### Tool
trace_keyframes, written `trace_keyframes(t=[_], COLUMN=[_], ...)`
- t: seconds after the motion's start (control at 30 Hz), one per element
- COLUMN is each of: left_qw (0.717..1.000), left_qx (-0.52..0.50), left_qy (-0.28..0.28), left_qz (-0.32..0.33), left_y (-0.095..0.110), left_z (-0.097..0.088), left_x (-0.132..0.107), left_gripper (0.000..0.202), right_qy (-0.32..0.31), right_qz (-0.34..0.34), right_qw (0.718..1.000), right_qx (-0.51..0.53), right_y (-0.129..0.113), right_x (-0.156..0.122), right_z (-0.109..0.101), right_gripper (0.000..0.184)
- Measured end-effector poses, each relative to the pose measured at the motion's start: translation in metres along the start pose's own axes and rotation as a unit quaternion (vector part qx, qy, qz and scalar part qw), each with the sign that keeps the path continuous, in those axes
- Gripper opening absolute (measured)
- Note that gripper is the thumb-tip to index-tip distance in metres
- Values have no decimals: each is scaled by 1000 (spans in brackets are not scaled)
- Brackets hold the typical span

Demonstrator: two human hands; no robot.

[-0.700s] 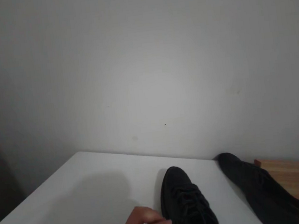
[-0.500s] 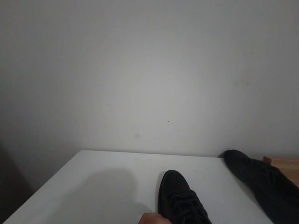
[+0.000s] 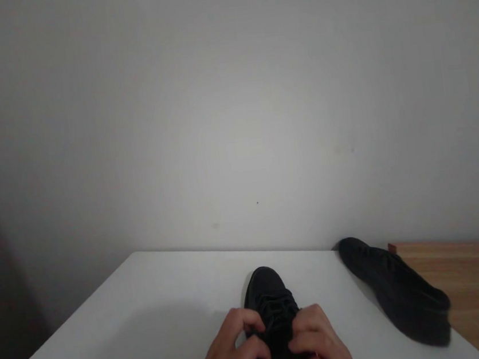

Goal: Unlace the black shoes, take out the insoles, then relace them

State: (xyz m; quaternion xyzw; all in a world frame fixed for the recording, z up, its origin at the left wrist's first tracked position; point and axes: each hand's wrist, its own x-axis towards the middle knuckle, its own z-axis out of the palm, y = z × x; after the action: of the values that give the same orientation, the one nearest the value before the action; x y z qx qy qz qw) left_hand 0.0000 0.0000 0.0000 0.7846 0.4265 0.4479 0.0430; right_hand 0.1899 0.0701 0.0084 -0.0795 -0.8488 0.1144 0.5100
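A black lace-up shoe (image 3: 265, 285) sits on the white tabletop (image 3: 165, 283), toe pointing toward the wall. At the left side of its lacing, my left hand (image 3: 235, 353) is closed with bent fingers, fingertips on the upper. My right hand (image 3: 321, 340) grips the opposite side, its fingers curled over the edge of the lacing. Both hands hold the shoe near the laces (image 3: 275, 308). Whether loose lace ends are between the fingers is too dark to tell. The heel is hidden below the picture's edge.
Another black shoe (image 3: 396, 288) rests on the right part of the table, its toe near the wall (image 3: 232, 117). Wood-grain boards (image 3: 472, 285) lie beyond the table's right edge. The table's left edge slants toward a dark area (image 3: 3, 310).
My right hand has come into view and taken hold of the shoe's right side. My left hand shows more fully. The view has shifted, so more of the second shoe and boards appears.
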Motion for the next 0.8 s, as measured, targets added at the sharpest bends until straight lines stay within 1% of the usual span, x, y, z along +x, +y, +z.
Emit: trace_keyframes(t=[0.07,0.1,0.2,0.27,0.3,0.37,0.4,0.47,0.53,0.6,0.63,0.7,0.77,0.8], left_qw=[1000,1000,1000,999,999,997,994,984,972,965,967,969,965,966], left_qx=[-15,-22,-26,-35,-45,-69,-85,-126,-163,-201,-209,-231,-257,-253], left_qy=[3,2,0,6,11,41,53,104,126,129,111,43,13,13], left_qz=[16,17,10,12,6,-22,-34,-77,-111,-109,-97,-70,-53,-50], left_y=[8,13,23,25,23,16,12,2,-9,-21,-28,-40,-45,-44], left_z=[-4,-6,-10,-11,-11,-6,-2,7,14,16,15,10,3,0], left_x=[4,5,8,15,21,37,45,58,64,63,61,57,54,53], left_gripper=[16,17,17,18,17,8,11,16,17,19,20,22,22,21], right_qy=[62,74,61,26,28,21,10,-18,-36,-41,-43,-28,-42,-51], right_qz=[66,93,153,183,193,200,206,228,233,206,193,184,178,174], right_qw=[996,993,985,979,977,975,973,966,962,967,969,961,954,949], right_qx=[22,28,52,82,87,94,101,124,138,142,147,206,238,259], right_y=[-9,-12,-16,-12,-8,1,6,14,21,28,32,42,48,48], right_x=[0,0,0,2,4,11,16,27,38,46,48,47,42,38], right_z=[4,5,4,2,2,2,4,8,13,18,20,24,24,22], right_gripper=[14,14,21,23,23,21,19,18,14,10,9,14,22,25])
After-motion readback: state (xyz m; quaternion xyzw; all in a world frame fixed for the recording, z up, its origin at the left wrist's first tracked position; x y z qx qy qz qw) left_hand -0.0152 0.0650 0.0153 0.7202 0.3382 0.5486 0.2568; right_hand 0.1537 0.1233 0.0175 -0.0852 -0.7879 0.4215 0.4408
